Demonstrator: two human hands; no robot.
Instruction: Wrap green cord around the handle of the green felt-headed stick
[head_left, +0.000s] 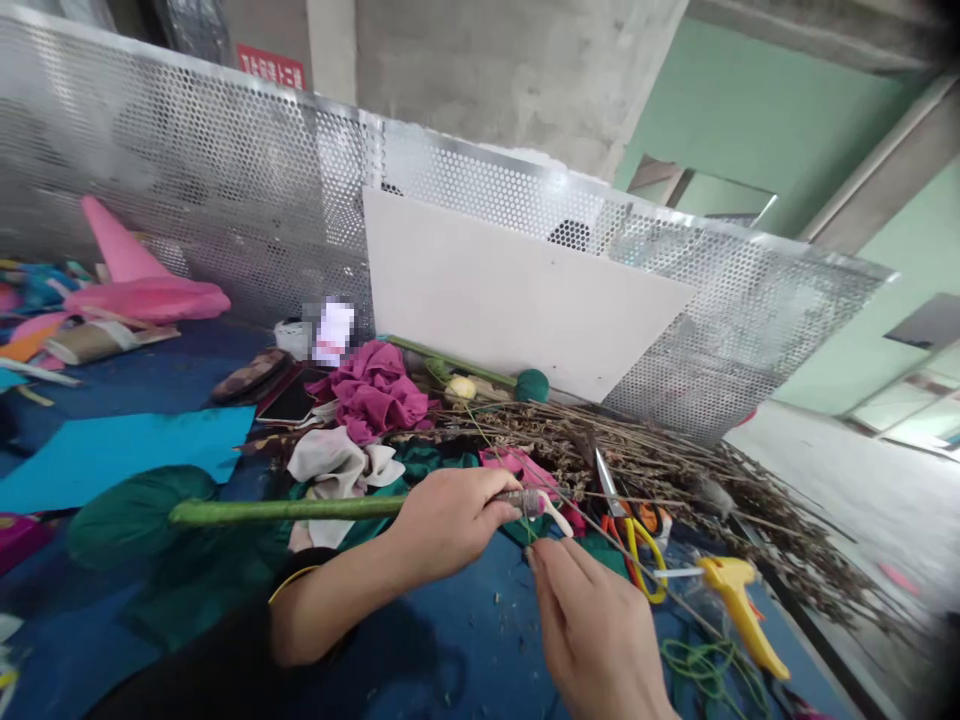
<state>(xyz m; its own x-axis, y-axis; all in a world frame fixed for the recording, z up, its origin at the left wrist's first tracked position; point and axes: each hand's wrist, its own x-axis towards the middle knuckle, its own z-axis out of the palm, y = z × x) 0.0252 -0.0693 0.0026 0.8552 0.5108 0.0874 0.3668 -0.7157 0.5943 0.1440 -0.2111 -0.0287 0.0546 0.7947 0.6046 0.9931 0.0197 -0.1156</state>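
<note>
My left hand (pixel 450 510) is closed around a long green-wrapped stem (pixel 292 510), which lies roughly level across the view. Dark green cloth (pixel 139 520) hangs at the stem's left end. Beyond my fingers, its right end shows a greyish-brown wrapped section with a pink and white tip. Below that tip, my right hand (pixel 600 620) has thumb and forefinger pinched together on a thin green thread (pixel 530 528) running up toward the stem. Scissors (pixel 637 545) with red and yellow handles lie just beyond the right hand, and a yellow glue gun (pixel 742 610) is to its right.
Dried branches (pixel 675 500) spread along the table's far side. Magenta cloth (pixel 379 390), white cloth (pixel 337 460) and a lit phone (pixel 334 330) lie behind my left hand. Blue sheet (pixel 127 445) and pink cone shape (pixel 142 270) are left. A perforated metal panel (pixel 225 170) stands behind; loose green cord (pixel 709 665) lies right.
</note>
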